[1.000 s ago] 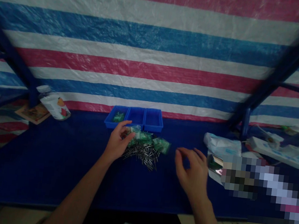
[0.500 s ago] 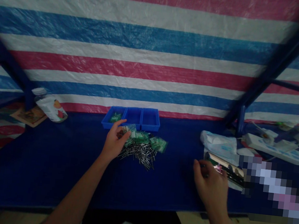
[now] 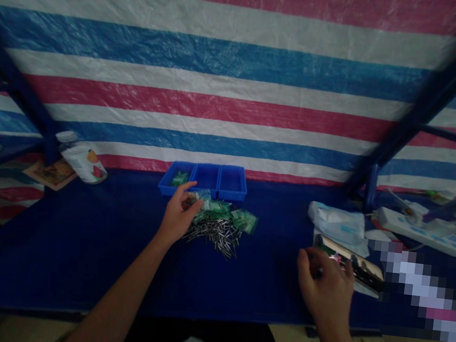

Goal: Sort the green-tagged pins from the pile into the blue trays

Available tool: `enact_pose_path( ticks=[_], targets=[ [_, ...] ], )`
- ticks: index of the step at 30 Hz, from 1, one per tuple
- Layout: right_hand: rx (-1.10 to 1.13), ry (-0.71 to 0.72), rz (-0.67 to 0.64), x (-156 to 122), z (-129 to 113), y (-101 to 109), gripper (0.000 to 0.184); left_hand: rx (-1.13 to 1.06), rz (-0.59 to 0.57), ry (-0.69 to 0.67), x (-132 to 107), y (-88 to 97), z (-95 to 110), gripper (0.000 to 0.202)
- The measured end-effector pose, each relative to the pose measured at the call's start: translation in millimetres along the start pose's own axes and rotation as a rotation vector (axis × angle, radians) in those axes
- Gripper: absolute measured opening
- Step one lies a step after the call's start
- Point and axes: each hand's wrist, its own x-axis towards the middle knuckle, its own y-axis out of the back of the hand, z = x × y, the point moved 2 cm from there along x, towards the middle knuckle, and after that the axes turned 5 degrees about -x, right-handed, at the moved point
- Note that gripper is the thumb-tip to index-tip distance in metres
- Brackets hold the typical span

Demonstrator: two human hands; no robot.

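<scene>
My left hand (image 3: 177, 219) rests curled at the near left edge of a heap of small green plastic packets (image 3: 223, 212), its fingers reaching over them. Below the packets lies a loose pile of thin metal pins (image 3: 216, 236). Behind the heap stands a blue three-compartment tray (image 3: 204, 181), with several green packets (image 3: 180, 178) in its left compartment. My right hand (image 3: 323, 294) lies well to the right, its fingers curled at a shiny foil strip (image 3: 349, 263). Whatever either hand's fingers cover is hidden.
A dark blue cloth (image 3: 78, 253) covers the table. A white plastic bag (image 3: 339, 223) and a power strip (image 3: 419, 231) lie at the right, beside a pixelated patch (image 3: 416, 286). A striped tarp (image 3: 235, 111) and blue frame posts (image 3: 419, 116) stand behind.
My right hand has moved right and nearer to me, from the bare cloth to the foil strip. My left hand stays almost still at the packets.
</scene>
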Motion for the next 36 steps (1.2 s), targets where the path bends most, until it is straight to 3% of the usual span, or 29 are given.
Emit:
enact_pose_path(
  ticks=[3, 8, 12, 15, 19, 23, 27, 32, 36],
  targets=[
    [0.082, 0.113, -0.025, 3.9, -15.3, 0.6, 0.032, 0.004, -0.005, 0.0, -0.1, -0.2, -0.8, 0.052],
    [0.289, 0.272, -0.268, 44.7, -72.0, -10.3, 0.023, 0.01, -0.038, 0.026, -0.2, -1.7, -2.8, 0.052],
    [0.474, 0.336, -0.473, 85.9, -125.3, -45.0, 0.028, -0.066, -0.089, 0.048, -0.5, -3.9, -2.7, 0.05],
    [0.652, 0.31, -0.533, 95.4, -149.2, -78.4, 0.037, -0.13, -0.098, 0.073, -0.4, -3.4, -0.8, 0.049],
    [0.832, 0.287, -0.607, 79.7, -156.8, -101.6, 0.027, -0.156, -0.128, 0.089, -0.7, -2.1, 1.7, 0.047],
    [0.908, 0.249, -0.645, 69.1, -150.1, -98.3, 0.027, -0.12, -0.144, 0.058, -2.1, -3.6, 1.9, 0.047],
    [0.852, 0.249, -0.592, 71.1, -144.9, -93.5, 0.02, -0.106, -0.167, 0.042, -2.6, -4.6, -0.6, 0.049],
    [0.778, 0.357, -0.522, 68.0, -145.4, -92.7, 0.021, -0.014, -0.215, 0.068, -1.2, -0.9, -1.2, 0.02],
    [0.742, 0.381, -0.51, 64.6, -145.6, -92.2, 0.021, 0.044, -0.204, 0.041, -3.1, -0.6, 1.7, 0.016]
  ],
)
